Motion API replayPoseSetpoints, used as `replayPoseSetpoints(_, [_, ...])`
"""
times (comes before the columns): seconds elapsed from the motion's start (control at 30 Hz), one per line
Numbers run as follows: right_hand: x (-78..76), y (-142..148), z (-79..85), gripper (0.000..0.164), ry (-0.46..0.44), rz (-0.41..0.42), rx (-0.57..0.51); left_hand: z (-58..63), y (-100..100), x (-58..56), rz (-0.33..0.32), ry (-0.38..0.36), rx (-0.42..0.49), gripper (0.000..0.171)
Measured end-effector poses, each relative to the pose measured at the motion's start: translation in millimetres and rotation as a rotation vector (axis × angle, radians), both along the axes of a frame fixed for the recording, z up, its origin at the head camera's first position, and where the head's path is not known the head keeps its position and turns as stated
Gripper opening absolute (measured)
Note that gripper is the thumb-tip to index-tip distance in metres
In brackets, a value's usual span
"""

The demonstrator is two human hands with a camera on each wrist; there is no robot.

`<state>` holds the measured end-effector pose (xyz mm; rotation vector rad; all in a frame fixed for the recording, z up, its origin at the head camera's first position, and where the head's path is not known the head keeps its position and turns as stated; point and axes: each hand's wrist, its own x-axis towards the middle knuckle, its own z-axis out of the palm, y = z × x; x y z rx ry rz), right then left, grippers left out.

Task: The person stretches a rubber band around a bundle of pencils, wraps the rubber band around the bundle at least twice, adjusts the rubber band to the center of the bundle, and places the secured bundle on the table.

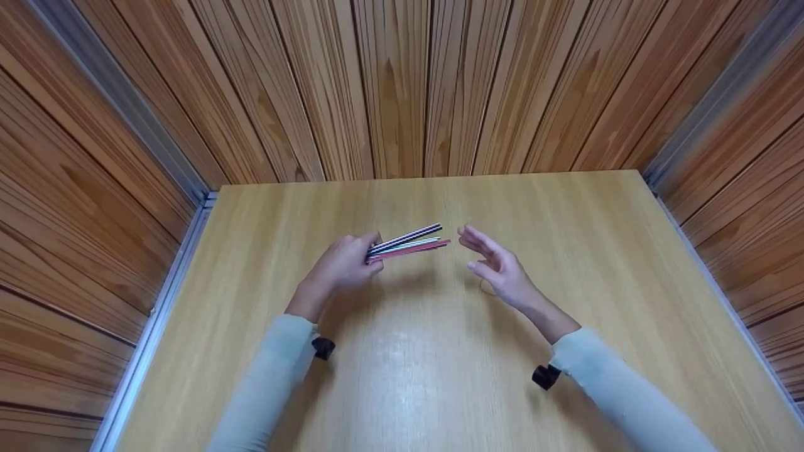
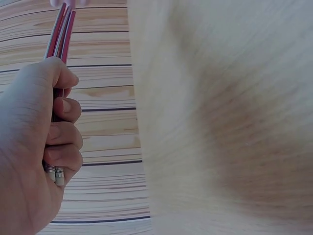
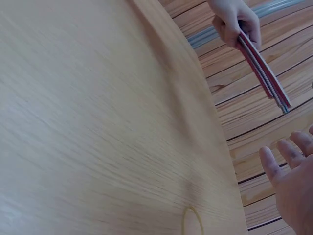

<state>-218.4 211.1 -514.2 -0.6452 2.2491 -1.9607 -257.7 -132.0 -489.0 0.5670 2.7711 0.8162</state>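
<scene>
Plank walls (image 1: 396,88) around a pale wooden table (image 1: 427,389), left grip (image 1: 342,263) tight round pencils (image 1: 409,244), right grip (image 1: 500,271) loosely apart.

Moderate light leaves pale glare and soft-edged shadows on the tabletop (image 1: 408,376)

No readable text or markings anywhere.
</scene>
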Motion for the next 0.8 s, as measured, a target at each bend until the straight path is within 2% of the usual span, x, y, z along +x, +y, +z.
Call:
replayPoseSetpoints(0.27, [7.3, -10.8, -9.2, 0.068, -0.005, 0.07, 0.008, 3.3, 5.0, 0.5, -0.038, 0.073, -0.001, 0.023])
replayPoseSetpoints(0.57, [12.0, -15.5, -9.6, 0.071, 0.035, 0.124, 0.063, 5.4, 10.4, 0.8, -0.046, 0.051, -0.008, 0.022])
replayPoseSetpoints(0.67, [12.3, -13.2, -9.6, 0.071, 0.043, 0.116, 0.09, 5.7, 11.3, 1.0, -0.056, 0.048, -0.017, 0.023])
replayPoseSetpoints(0.8, [8.9, -9.8, -5.4, 0.073, 0.015, 0.084, 0.067, 6.9, 12.8, 2.1, -0.065, 0.044, -0.024, 0.026])
